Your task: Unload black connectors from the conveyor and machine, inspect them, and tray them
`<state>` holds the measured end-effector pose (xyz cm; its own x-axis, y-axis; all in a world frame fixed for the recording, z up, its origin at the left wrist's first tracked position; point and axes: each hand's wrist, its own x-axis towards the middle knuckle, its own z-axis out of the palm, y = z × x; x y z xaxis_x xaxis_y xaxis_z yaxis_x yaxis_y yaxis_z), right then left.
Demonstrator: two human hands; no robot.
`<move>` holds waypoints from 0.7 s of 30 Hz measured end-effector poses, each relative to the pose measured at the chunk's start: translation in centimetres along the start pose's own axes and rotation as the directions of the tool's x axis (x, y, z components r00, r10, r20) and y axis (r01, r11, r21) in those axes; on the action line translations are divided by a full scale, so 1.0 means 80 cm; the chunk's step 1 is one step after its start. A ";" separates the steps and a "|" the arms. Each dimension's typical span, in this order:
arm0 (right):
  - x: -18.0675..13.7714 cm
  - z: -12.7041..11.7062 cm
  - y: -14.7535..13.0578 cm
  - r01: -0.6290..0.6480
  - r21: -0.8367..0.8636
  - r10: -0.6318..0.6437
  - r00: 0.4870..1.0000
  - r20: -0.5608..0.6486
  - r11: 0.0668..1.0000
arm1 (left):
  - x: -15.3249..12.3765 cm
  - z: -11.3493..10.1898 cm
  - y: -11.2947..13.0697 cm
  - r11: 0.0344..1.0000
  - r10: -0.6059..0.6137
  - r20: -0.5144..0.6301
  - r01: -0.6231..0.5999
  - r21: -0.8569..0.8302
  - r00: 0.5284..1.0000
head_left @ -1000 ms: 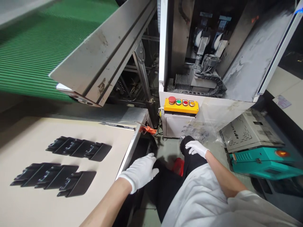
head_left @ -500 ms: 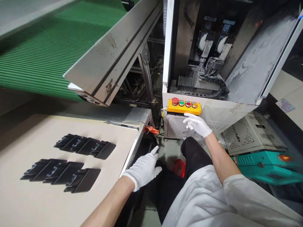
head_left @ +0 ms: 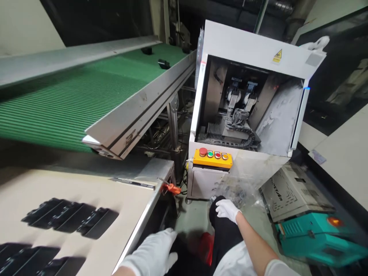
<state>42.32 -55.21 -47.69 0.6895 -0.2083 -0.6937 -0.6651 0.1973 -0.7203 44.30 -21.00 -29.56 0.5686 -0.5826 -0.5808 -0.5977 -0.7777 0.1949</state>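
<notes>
My left hand [head_left: 151, 256], in a white glove, rests with fingers stretched out by the metal edge of the table [head_left: 143, 218], holding nothing. My right hand [head_left: 227, 209], also gloved, lies flat on my knee in black trousers [head_left: 222, 234], below the yellow button box [head_left: 212, 158] on the white machine [head_left: 247, 50]. Two rows of black plastic parts [head_left: 70, 216] lie on the beige tabletop at lower left.
A green conveyor belt [head_left: 69, 99] slopes above the table, with small black parts near its far end. An orange-handled tool [head_left: 171, 188] and a metal ruler [head_left: 132, 183] lie at the table's far corner. A teal and grey unit [head_left: 310, 226] sits on the floor at right.
My right hand dropped from the yellow button box back down onto my knee. The view tilted upward, so the table and left hand sit lower in the frame.
</notes>
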 end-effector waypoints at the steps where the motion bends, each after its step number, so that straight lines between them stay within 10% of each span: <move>1: 0.007 -0.007 0.002 -0.014 0.014 0.014 1.000 -0.005 1.000 | 0.000 0.001 0.000 1.000 0.000 -0.004 0.000 -0.011 1.000; 21: 0.033 -0.016 0.027 0.019 0.346 -0.025 1.000 0.011 0.938 | -0.020 -0.030 0.014 0.994 -0.020 -0.028 0.017 -0.108 0.999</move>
<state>42.34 -56.58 -51.05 0.7087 -0.2030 -0.6757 -0.5111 0.5125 -0.6900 44.09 -21.55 -26.49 0.5962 -0.5731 -0.5622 -0.5232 -0.8085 0.2693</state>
